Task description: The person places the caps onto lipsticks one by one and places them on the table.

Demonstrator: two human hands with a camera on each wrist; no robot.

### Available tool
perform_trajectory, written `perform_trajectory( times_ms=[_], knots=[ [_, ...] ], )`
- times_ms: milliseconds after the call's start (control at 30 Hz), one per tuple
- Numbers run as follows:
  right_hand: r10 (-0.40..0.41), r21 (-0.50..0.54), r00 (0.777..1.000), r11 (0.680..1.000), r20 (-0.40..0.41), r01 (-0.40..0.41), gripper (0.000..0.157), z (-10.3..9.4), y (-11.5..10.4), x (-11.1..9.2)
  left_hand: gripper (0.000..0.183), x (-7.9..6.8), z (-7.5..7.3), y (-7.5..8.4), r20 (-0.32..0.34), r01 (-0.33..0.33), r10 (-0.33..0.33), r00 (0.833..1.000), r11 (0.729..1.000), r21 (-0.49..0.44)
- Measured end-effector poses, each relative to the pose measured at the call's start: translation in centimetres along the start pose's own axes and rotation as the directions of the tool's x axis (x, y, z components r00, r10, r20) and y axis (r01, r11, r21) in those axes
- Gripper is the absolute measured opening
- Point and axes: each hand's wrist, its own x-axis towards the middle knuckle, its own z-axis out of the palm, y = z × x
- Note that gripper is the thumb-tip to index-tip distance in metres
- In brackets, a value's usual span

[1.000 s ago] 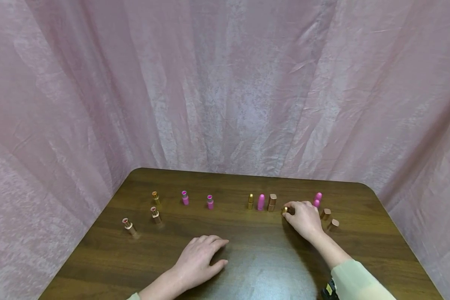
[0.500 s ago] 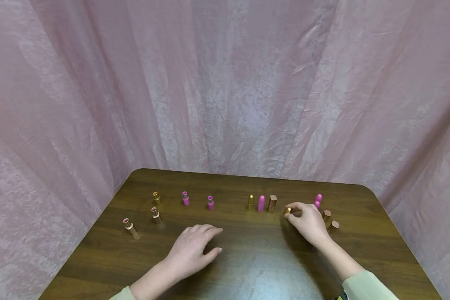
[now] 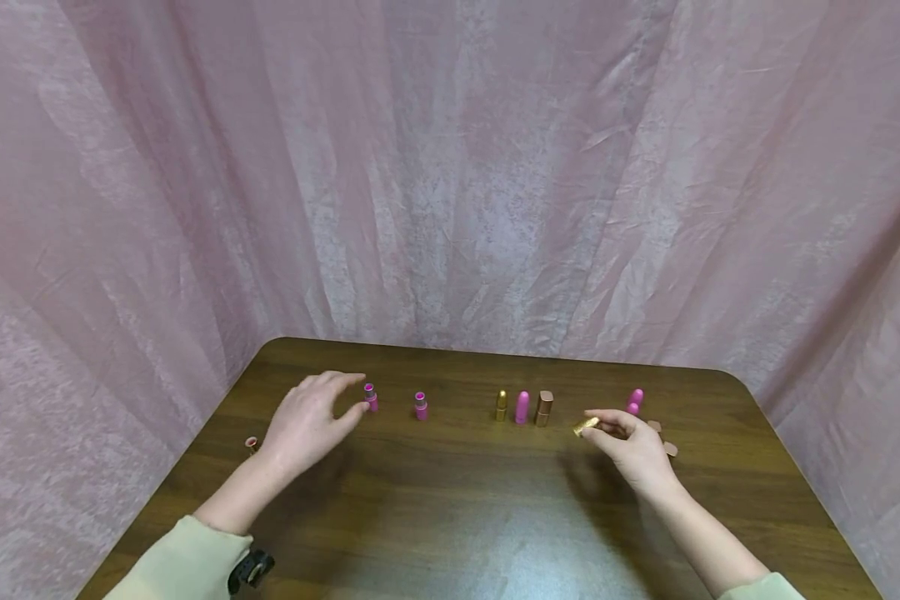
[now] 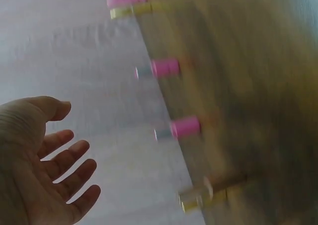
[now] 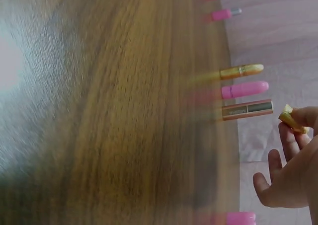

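Left hand has swung leftward since half a second ago, fingers spread, nothing gripped, near an uncapped pink tube. Right hand pinches the little gold cap (tilted, up off the table btw), over to the right of the upright brown tube.

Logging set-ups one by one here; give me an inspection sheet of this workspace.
Surface: glossy dark-brown wood-grain table.
Job's things: shiny gold cylinder, held; rounded gold tube, rounded pink tube and squared brown tube upright in a row; left of them two open-topped bright-pink tubes and a partly hidden open-topped brown tube; at right rounded pink caps and squared brown caps.
Clutter: nothing seen.
Left hand: fingers apart, holding nothing.
Right hand: pinches the cylinder above the table.
Cables: nothing seen.
Surroundings: pale pink velvety curtain behind and alongside.
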Motion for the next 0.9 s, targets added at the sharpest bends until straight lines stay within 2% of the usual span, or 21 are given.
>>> perform_trajectory(
  times_ms=[100,200,300,400,467,533,700,800,900],
  knots=[
    [0.075,0.094,0.997,0.993,0.003,-0.075,0.044,-0.3,-0.2,-0.4,0.048,1.0,-1.0,-2.2,0.021,0.072,-0.073,0.997,0.997,0.032],
    [0.136,0.195,0.991,0.971,0.017,-0.137,0.043,-0.5,-0.3,-0.7,0.050,1.9,-1.5,-4.4,0.032,0.118,-0.120,0.992,0.991,0.067],
    [0.187,0.340,0.981,0.921,0.047,-0.191,0.037,-0.7,-0.4,-1.0,0.053,2.5,-1.5,-6.3,0.061,0.158,-0.164,0.985,0.983,0.090],
    [0.215,0.451,0.974,0.864,0.072,-0.224,0.026,-0.8,-0.3,-1.1,0.057,3.0,-1.4,-7.7,0.118,0.210,-0.221,0.968,0.973,0.096],
    [0.222,0.477,0.972,0.847,0.079,-0.233,0.021,-0.8,-0.2,-1.2,0.060,3.4,-1.2,-8.5,0.166,0.252,-0.266,0.950,0.962,0.101],
    [0.217,0.479,0.973,0.848,0.079,-0.228,0.018,-0.7,-0.2,-1.3,0.064,3.8,-0.8,-9.1,0.224,0.293,-0.311,0.924,0.950,0.108],
    [0.199,0.486,0.976,0.847,0.087,-0.216,0.016,-0.8,-0.3,-1.5,0.068,4.6,0.5,-10.4,0.358,0.374,-0.406,0.841,0.914,0.158],
    [0.206,0.476,0.974,0.850,0.096,-0.226,0.018,-0.8,-0.4,-1.7,0.059,4.9,1.2,-10.9,0.402,0.397,-0.440,0.803,0.898,0.190],
    [0.219,0.458,0.971,0.856,0.097,-0.239,0.023,-0.9,-0.3,-1.8,0.041,4.9,1.7,-11.0,0.428,0.413,-0.460,0.778,0.888,0.202]
  ],
)
